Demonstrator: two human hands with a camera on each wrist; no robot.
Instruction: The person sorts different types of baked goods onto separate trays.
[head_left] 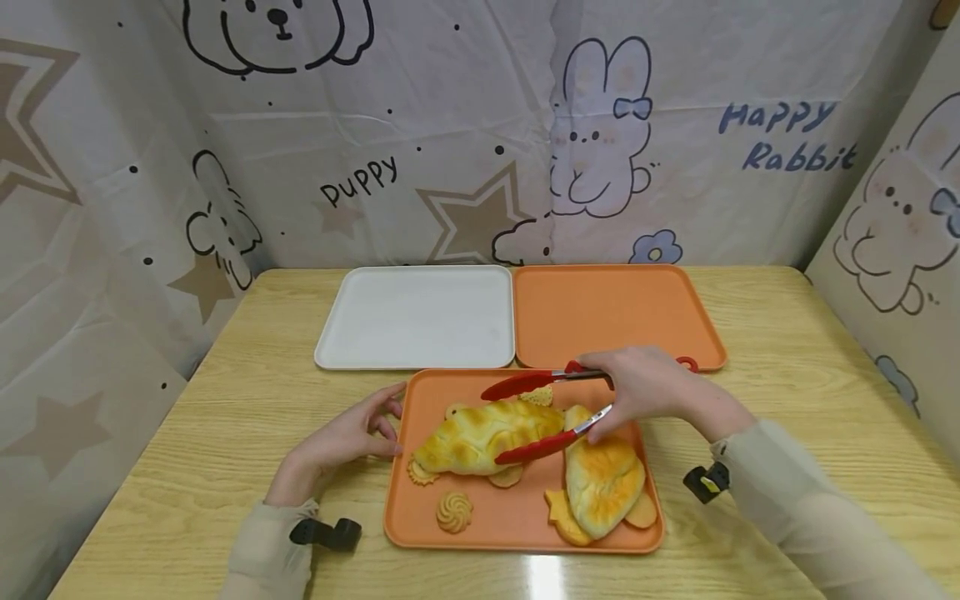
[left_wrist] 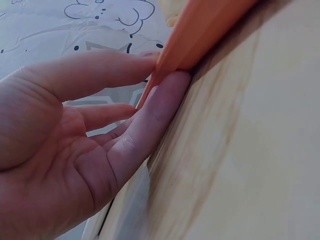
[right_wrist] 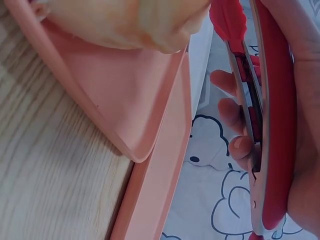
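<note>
My right hand (head_left: 645, 387) grips red-tipped metal tongs (head_left: 536, 412) whose two arms straddle a long golden bread loaf (head_left: 483, 437) on the near orange tray (head_left: 517, 521). In the right wrist view the tongs (right_wrist: 265, 125) lie in my palm beside the loaf (right_wrist: 130, 22). A second loaf (head_left: 603, 479) lies to the right on the same tray, with small cookies (head_left: 454, 510) around. My left hand (head_left: 352, 437) rests on the table with straight fingers touching the tray's left edge; the left wrist view shows fingers (left_wrist: 150, 115) against the tray rim (left_wrist: 200, 35).
A white tray (head_left: 420, 317) and a second orange tray (head_left: 611, 312) lie side by side behind the near tray on the wooden table (head_left: 787, 350). Cartoon-print cloth walls close in the back and both sides.
</note>
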